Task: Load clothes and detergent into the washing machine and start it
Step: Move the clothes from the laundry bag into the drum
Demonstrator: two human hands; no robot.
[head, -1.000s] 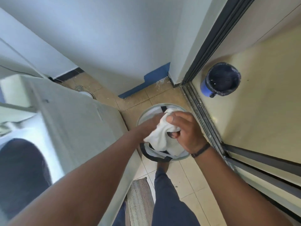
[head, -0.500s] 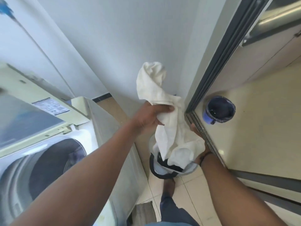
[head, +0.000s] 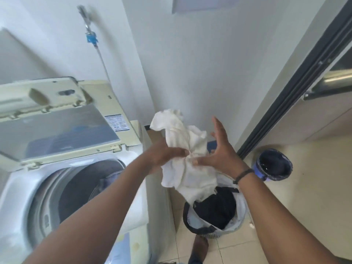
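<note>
A white cloth [head: 185, 155] hangs in the air between the washing machine and the laundry basket [head: 215, 212]. My left hand [head: 163, 155] grips it at a bunched middle. My right hand [head: 219, 149] has its fingers spread and straight, and its thumb presses the cloth from the right. The top-loading washing machine [head: 22, 187] stands at left with its lid [head: 57, 130] raised. Its dark drum [head: 83, 189] holds a bluish garment. Dark clothes lie in the basket on the floor below the cloth.
A blue bucket [head: 272, 164] stands on the floor at right, past a dark sliding door frame [head: 293, 80]. A water tap [head: 89, 37] with a hose sits on the white wall behind the machine. My foot [head: 200, 246] shows below the basket.
The white cloth has come up out of the basket to the height of the machine's top. My right hand let go of it, rose from below and now touches it with fingers spread.
</note>
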